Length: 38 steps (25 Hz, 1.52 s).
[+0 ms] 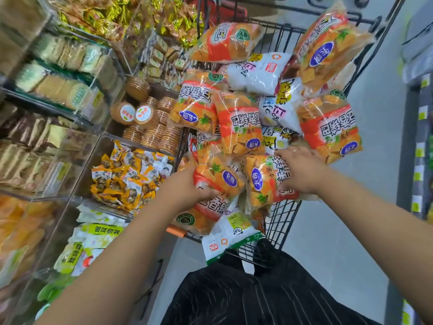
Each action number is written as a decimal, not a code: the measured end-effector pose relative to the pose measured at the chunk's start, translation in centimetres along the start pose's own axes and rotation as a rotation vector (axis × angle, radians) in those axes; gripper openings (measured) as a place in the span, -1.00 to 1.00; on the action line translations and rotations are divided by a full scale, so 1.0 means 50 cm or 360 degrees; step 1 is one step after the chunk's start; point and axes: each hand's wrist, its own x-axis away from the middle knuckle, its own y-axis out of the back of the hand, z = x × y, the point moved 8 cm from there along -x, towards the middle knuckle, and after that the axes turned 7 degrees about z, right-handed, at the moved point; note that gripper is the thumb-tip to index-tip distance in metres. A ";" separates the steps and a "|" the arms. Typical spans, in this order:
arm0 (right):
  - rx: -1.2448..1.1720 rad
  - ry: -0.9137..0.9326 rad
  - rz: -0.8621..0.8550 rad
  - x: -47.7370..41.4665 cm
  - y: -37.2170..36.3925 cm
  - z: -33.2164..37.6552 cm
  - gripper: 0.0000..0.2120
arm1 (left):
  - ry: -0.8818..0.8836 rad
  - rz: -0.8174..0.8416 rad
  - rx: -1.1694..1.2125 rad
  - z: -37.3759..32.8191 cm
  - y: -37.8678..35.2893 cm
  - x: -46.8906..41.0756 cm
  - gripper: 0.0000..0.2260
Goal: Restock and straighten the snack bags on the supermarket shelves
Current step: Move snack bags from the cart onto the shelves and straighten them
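The shopping cart stands straight ahead of the person, heaped with orange snack bags and a few white bags, and the shelves run along its left side. The left hand is at the near left corner of the heap, its fingers curled round the lower edge of one orange snack bag and gripping it. That bag lies tilted, its long axis running from the hand up and away toward the middle of the cart. The right hand lies spread over the right end of a second orange bag just beside the first, fingers over the far edge and thumb at the near edge; whether it has actually closed on the bag I cannot tell. This second bag lies crosswise, its long axis pointing left toward the other hand. The restocking looks barely begun, judging by how full the cart is. The left hand is the nearer to the shelves, so its bag would probably swing left first, over the cart's rim.
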 end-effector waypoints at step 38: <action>-0.2106 -0.0888 -0.0538 0.266 -0.359 -0.069 -0.36 | -0.0148 0.0429 0.1259 -0.008 -0.169 0.022 -0.32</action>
